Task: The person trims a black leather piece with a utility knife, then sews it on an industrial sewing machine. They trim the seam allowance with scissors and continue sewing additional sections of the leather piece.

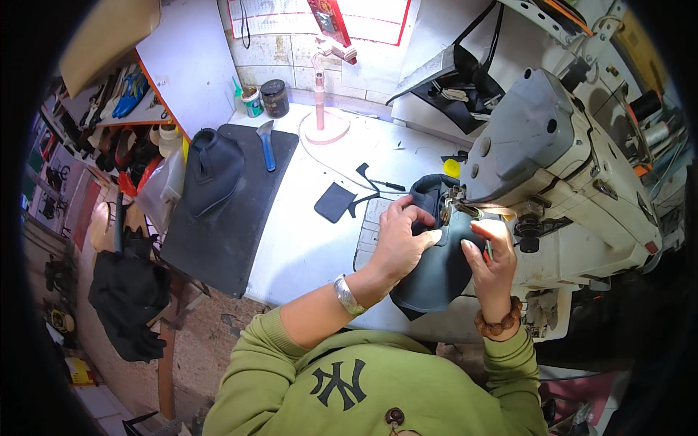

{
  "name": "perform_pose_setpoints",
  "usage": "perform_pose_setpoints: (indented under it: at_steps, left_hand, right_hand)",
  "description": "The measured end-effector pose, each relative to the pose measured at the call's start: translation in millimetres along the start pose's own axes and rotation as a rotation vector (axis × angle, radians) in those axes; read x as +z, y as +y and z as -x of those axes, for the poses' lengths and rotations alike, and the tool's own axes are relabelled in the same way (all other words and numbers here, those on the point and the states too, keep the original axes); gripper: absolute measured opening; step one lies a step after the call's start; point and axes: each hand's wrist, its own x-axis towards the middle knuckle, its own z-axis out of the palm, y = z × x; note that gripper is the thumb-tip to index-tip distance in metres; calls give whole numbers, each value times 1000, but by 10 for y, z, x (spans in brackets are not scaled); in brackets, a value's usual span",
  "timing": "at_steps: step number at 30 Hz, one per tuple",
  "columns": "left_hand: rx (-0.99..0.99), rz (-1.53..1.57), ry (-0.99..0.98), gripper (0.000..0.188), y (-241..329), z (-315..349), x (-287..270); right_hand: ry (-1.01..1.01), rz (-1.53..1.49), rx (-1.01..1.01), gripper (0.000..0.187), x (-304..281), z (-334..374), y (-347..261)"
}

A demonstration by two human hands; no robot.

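Observation:
A dark grey shoe upper (435,276) lies on the white table beneath the presser foot (448,211) of a large sewing machine (538,138). My left hand (401,236) grips its left side, with thumb and fingers close to the foot. On the other side, my right hand (494,261) is curled beside the upper's right edge. A thin greenish thing shows between its fingers, too small to name. Left of my left hand lie a flat black piece (335,202) and some black offcuts (362,208).
A similar upper (211,168) and a blue-handled hammer (267,149) rest on a black mat (218,247). Behind them stand two small jars (274,98) and a pink lamp stand (320,109). Black cloth (131,301) hangs at the left.

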Motion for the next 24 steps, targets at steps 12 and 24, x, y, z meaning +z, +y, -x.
perform_pose_setpoints:
  at_steps: [12,24]
  left_hand:
    - [76,-45,-95,17,-59,-174,-25]
    - [-14,169,-125,6,7,-229,20]
  right_hand:
    - [138,-148,-75,9,336,-252,58]
    - [147,38,-428,19,243,70,125]
